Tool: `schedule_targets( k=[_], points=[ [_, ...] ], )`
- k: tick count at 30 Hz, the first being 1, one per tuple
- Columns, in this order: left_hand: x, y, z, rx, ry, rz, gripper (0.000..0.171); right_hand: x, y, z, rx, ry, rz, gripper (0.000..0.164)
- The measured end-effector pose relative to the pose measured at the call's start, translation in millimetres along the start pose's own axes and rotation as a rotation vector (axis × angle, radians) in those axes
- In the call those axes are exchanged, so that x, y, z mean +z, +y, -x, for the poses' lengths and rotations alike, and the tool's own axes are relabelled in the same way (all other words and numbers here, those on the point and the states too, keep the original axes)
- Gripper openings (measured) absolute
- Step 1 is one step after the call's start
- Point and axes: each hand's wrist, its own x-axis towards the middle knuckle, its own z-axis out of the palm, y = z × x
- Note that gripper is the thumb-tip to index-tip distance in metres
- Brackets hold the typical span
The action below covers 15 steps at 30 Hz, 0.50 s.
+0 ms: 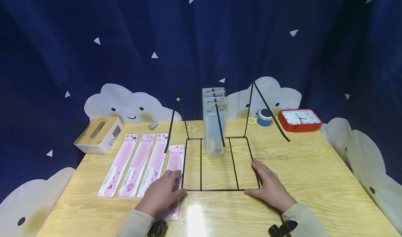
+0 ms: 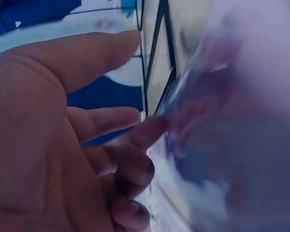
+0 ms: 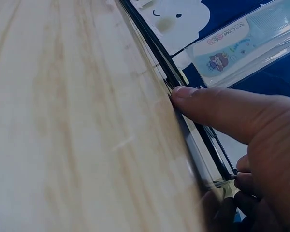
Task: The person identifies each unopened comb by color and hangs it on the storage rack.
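A black wire display rack [image 1: 216,190] stands mid-table; several packaged blue combs [image 1: 215,125] hang from its middle hook. At its front left corner my left hand [image 1: 163,191] has the thumb near the wire and the fingers over a packaged pink comb [image 1: 176,160], partly covering it. That hand looks relaxed in the left wrist view, where a blurred package lies close by. At the front right corner, my right hand [image 1: 271,188] has its thumb touching the front wire and its fingers along the side wire. The right wrist view shows that thumb [image 3: 208,104] against the rack.
Several more packaged pink combs [image 1: 117,165] lie in a row on the left. Behind them are a tissue box [image 1: 106,139] and a small grey object [image 1: 153,126]. A blue round container [image 1: 265,120] and a red clock [image 1: 299,128] stand back right. Yellow rings [image 1: 192,128] lie behind the rack.
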Motion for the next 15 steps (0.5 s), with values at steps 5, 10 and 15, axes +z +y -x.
schedule_targets(
  k=[5,10,15],
  points=[
    [-20.2,-14.3,-30.9,-0.055,0.076,0.077,0.055,-3.0,-2.4,-1.0,-0.004,0.009,0.005,0.111],
    [-32.9,-34.2,-76.8,-0.102,0.110,0.162,0.047,-3.1,-2.5,0.5,0.012,0.009,0.012,0.113],
    [-29.6,-47.9,-107.2,-0.096,0.082,0.111,0.045,2.3,-0.6,2.8,0.024,0.026,0.038,0.112]
  ],
)
